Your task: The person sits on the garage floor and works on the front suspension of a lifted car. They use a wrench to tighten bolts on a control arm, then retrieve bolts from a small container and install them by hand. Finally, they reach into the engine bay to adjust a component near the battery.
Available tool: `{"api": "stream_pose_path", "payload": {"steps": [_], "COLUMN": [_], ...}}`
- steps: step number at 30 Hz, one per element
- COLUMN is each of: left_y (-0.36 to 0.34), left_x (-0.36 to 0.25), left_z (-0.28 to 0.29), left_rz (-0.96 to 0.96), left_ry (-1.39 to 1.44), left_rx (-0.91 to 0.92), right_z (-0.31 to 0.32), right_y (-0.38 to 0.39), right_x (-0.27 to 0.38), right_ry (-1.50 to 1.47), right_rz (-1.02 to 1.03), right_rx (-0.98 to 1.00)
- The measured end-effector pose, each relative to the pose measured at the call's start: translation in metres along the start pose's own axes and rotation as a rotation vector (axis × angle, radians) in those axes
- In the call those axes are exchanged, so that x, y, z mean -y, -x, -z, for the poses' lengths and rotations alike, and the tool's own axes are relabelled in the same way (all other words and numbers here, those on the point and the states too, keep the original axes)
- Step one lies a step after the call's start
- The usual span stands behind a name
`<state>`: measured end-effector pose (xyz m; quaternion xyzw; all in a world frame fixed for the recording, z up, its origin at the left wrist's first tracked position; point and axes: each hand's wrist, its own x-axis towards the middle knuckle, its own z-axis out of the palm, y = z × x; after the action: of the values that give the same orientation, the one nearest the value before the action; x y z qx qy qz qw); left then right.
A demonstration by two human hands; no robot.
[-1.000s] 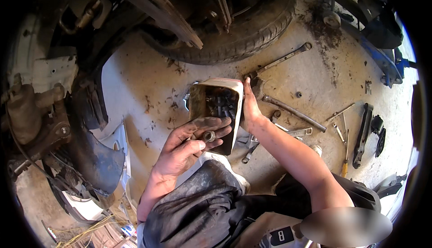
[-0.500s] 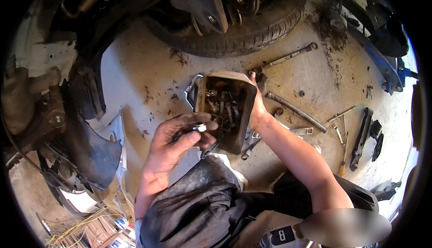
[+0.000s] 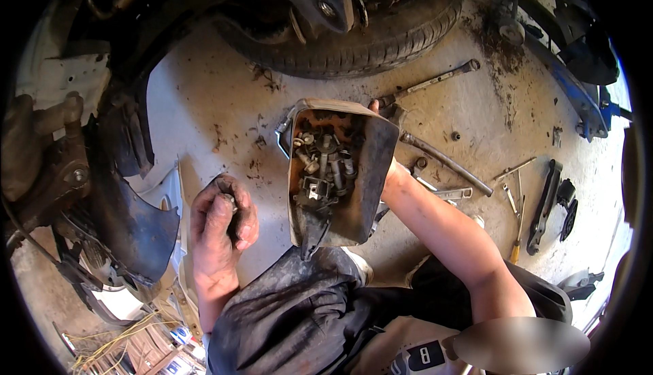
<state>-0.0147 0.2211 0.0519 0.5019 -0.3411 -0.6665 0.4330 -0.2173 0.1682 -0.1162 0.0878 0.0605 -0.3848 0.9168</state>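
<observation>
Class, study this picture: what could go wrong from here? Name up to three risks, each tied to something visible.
1. The small metal piece in the left hand is beside the container, not over it; a loosened grip could drop it.
2. Only the right hand seems to steady the container; if it slips, loose bolts might spill.
3. The steel bar lying on the floor could trip someone.

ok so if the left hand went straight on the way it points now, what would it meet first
Probably the left end of the tyre, past some floor; heights are unclear, so the left hand might pass over or under it.
</observation>
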Motion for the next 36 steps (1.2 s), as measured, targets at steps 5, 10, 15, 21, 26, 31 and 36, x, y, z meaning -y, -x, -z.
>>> {"api": "stream_pose_path", "payload": {"steps": [5, 10, 15, 21, 26, 31, 36], "left_y": [0.004, 0.012, 0.008, 0.007, -0.009, -0.029, -0.034], "left_x": [-0.007, -0.007, -0.010, -0.011, -0.021, -0.007, -0.014], "left_z": [-0.010, -0.006, -0.028, -0.028, -0.036, -0.035, -0.045], "left_rz": [0.048, -0.294, -0.300, -0.502, -0.755, -0.964, -0.853], "left_ry": [-0.048, -0.771, -1.360, -1.446, -1.508, -1.393, -1.318], "left_rx": [-0.101, 0.206, 0.429, 0.269, 0.203, 0.073, 0.045], "right_z": [-0.003, -0.003, -0.001, -0.013, -0.008, -0.010, 0.001], "right_y": [0.001, -0.002, 0.003, 0.003, 0.000, 0.006, 0.005], "right_x": [0.001, 0.001, 0.006, 0.004, -0.001, -0.001, -0.002], "right_ry": [-0.058, -0.069, -0.073, 0.017, 0.061, 0.066, 0.027], "right_rz": [-0.035, -0.028, -0.024, -0.005, -0.009, -0.009, -0.033], "right_rx": [-0.002, -0.008, 0.043, -0.062, -0.068, -0.107, -0.075]}}
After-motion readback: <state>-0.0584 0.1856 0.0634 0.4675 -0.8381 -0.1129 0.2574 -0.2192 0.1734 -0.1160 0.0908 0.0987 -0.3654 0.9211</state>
